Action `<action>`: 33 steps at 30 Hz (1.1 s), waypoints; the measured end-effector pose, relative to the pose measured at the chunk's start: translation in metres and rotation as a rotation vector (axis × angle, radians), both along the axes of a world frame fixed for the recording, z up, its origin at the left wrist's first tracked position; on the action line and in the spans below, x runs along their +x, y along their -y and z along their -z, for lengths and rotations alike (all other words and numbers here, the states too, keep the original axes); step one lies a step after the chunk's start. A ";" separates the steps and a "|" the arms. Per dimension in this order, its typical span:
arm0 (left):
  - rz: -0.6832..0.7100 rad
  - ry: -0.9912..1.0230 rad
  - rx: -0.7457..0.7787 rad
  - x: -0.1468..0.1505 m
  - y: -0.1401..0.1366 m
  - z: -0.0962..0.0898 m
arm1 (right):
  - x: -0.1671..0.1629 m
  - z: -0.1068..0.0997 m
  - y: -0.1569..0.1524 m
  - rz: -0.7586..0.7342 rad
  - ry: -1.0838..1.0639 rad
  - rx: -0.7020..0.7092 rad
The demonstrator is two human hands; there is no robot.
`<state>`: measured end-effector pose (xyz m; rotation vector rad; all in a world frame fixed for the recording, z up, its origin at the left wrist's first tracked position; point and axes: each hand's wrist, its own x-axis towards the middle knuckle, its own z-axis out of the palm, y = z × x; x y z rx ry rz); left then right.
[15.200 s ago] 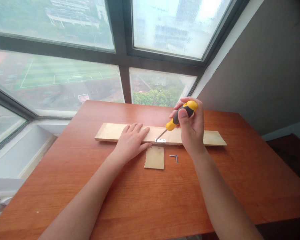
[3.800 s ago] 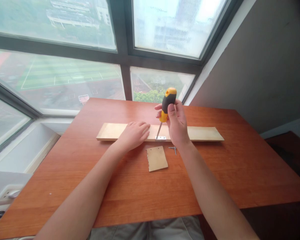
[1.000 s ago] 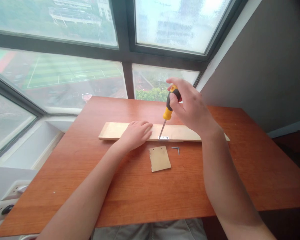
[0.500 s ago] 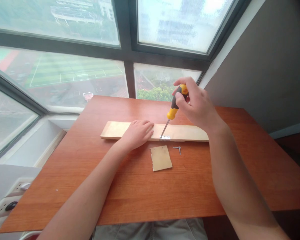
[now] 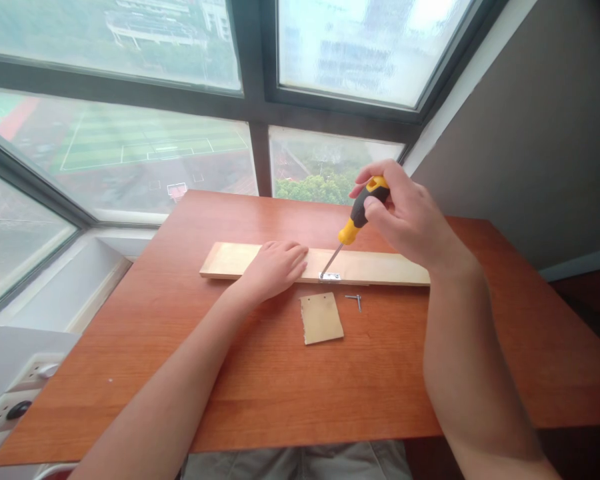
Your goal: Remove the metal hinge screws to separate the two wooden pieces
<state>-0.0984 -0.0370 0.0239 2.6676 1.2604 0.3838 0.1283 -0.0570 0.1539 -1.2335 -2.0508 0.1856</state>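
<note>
My right hand (image 5: 405, 213) is closed round the yellow and black handle of a screwdriver (image 5: 361, 212), which leans to the right. Its tip meets the left end of a small silver metal hinge or plate (image 5: 329, 277) at the near edge of a long pale wooden board (image 5: 370, 262). Flat on top of that board, left of the metal piece, lies my left hand (image 5: 280, 265) with its fingers stretched out. Just in front are a small tan square of board (image 5: 321, 319) with two holes and a pair of screws (image 5: 357, 300).
All of this rests on a reddish-brown wooden table (image 5: 260, 387). Windows (image 5: 160, 147) rise behind its far edge, a grey wall (image 5: 525, 147) slopes at the right, and power sockets (image 5: 17, 408) are on the left.
The screwdriver's handle has tilted further right and slightly down along with my right hand, while its tip stays at the metal piece. My left hand keeps its place on the board.
</note>
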 end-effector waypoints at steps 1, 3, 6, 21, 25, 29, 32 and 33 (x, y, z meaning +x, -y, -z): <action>0.000 -0.003 -0.001 0.000 0.000 0.000 | 0.001 0.000 0.001 -0.006 -0.003 -0.011; 0.000 -0.007 -0.004 0.001 0.000 0.000 | 0.001 -0.001 0.002 0.052 0.017 0.024; 0.003 -0.004 -0.014 0.001 0.000 -0.001 | -0.003 0.000 0.002 0.167 0.049 0.124; 0.033 0.015 -0.033 -0.001 -0.001 -0.002 | -0.001 0.018 0.015 0.183 -0.115 0.105; 0.031 0.010 -0.030 0.000 0.000 -0.003 | 0.000 0.026 0.014 0.083 -0.240 0.082; 0.034 0.002 -0.033 0.000 0.002 -0.006 | 0.005 0.028 0.010 0.136 -0.215 0.125; 0.034 0.003 -0.037 0.000 0.002 -0.006 | 0.007 0.028 0.008 0.258 -0.123 0.183; 0.034 0.004 -0.039 0.000 0.002 -0.006 | 0.007 0.028 0.007 0.276 -0.105 0.192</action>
